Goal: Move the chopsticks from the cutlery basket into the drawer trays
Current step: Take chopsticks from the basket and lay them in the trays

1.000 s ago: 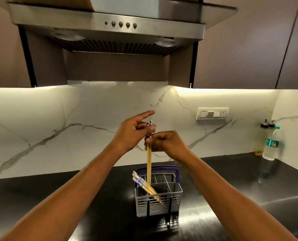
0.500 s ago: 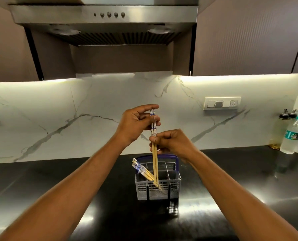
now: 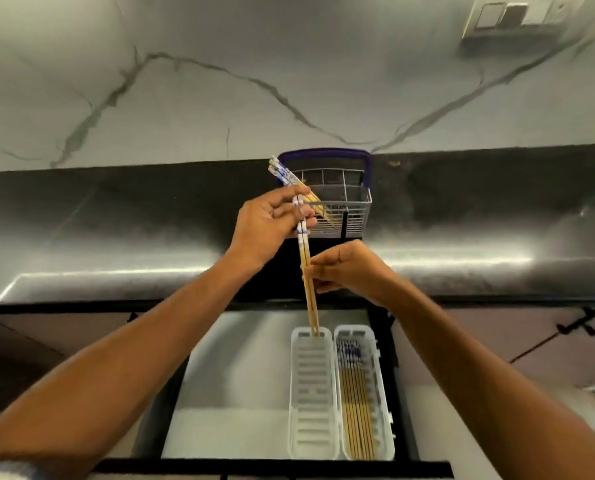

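Head view: the basket (image 3: 337, 206) stands at the counter's (image 3: 116, 244) back edge by the wall, chopsticks (image 3: 284, 174) leaning out over its left corner. Below the front edge a drawer (image 3: 240, 375) is open. The left tray (image 3: 311, 393) is bare; the right tray (image 3: 363, 393) holds chopsticks. The left hand (image 3: 268, 226) pinches a pair's (image 3: 306, 271) patterned top, the right hand (image 3: 348, 270) pinches mid-shaft; its tips are over the left tray's far end.

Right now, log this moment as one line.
left hand + right hand: grip chopstick pair | tips over empty left tray | more remain in cutlery basket
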`<control>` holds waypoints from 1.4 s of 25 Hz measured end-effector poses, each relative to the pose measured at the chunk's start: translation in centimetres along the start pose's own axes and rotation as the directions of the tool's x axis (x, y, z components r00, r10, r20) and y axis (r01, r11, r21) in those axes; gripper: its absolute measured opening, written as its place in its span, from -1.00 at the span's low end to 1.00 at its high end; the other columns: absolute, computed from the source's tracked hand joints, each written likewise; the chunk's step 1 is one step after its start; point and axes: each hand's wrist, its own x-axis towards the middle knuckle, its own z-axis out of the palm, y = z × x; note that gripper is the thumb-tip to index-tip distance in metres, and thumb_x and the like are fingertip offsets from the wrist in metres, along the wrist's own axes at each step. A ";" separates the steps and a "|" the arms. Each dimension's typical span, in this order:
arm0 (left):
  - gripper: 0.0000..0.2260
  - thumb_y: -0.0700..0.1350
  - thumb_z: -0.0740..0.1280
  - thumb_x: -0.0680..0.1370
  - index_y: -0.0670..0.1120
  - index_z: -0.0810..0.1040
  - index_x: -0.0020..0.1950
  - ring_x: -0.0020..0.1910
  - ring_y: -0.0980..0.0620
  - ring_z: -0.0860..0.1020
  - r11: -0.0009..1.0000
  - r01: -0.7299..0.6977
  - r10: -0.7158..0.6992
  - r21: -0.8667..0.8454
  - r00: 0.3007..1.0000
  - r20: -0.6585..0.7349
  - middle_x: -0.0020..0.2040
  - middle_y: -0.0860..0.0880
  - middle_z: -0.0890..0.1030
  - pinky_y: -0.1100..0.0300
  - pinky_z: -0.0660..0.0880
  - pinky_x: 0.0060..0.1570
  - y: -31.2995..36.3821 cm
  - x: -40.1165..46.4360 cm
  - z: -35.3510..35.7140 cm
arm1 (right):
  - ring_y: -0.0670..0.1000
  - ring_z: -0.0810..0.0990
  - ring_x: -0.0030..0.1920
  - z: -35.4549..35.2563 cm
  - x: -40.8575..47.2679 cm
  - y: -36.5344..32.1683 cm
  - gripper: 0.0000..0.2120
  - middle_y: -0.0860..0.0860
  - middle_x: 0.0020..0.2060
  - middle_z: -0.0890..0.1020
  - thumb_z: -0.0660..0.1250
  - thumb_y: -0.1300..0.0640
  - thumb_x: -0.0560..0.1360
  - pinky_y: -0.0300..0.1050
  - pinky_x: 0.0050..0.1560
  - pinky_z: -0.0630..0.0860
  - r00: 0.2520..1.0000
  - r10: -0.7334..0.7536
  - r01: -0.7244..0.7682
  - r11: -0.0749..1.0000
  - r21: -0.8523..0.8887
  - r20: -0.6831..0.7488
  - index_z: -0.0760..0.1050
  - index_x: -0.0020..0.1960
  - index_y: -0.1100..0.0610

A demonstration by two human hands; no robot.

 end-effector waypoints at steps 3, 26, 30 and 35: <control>-0.76 -0.31 0.35 0.56 -0.10 0.58 0.20 -0.09 -0.06 0.72 0.993 0.100 -0.100 -0.056 0.995 0.004 -0.04 -0.23 0.70 0.11 0.67 -0.06 -3.7 -1.5 -0.1 | 0.02 0.74 -0.11 1.6 -1.6 2.9 -0.90 0.11 -0.13 0.74 0.39 0.21 0.53 -0.10 0.01 0.66 0.997 0.072 -0.073 0.996 -0.053 -0.010 0.66 0.00 0.17; -0.78 -0.18 0.37 0.56 0.08 0.54 0.15 0.09 -0.03 0.66 0.801 0.585 -0.590 0.125 0.808 0.001 0.03 -0.13 0.71 0.08 0.55 0.14 -18.7 -10.2 -14.7 | 0.08 0.70 -0.16 15.7 1.8 25.1 -0.96 0.09 -0.16 0.67 0.40 0.28 0.50 -0.03 -0.14 0.70 0.640 0.687 -0.755 0.645 -0.118 -0.343 0.58 -0.05 0.20; -0.76 -0.18 0.36 0.55 0.04 0.54 0.19 0.09 0.00 0.67 0.797 0.591 -0.596 0.126 0.803 0.005 0.04 -0.10 0.72 0.08 0.56 0.16 -19.3 -10.6 -15.4 | -0.02 0.60 -0.20 16.5 2.0 25.2 -0.91 -0.03 -0.23 0.56 0.30 0.25 0.57 -0.21 -0.15 0.60 0.678 0.621 -0.733 0.615 -0.292 -0.393 0.49 -0.07 0.09; -0.76 -0.18 0.37 0.55 0.01 0.55 0.21 0.05 0.02 0.68 0.819 0.559 -0.564 0.130 0.826 0.007 -0.03 -0.06 0.74 0.15 0.58 0.08 -19.1 -10.1 -15.1 | -0.06 0.51 -0.16 16.7 1.9 25.5 -0.86 0.01 0.01 0.63 0.23 0.22 0.62 -0.29 -0.14 0.49 0.724 0.524 -0.689 0.585 -0.428 -0.449 0.51 0.14 0.12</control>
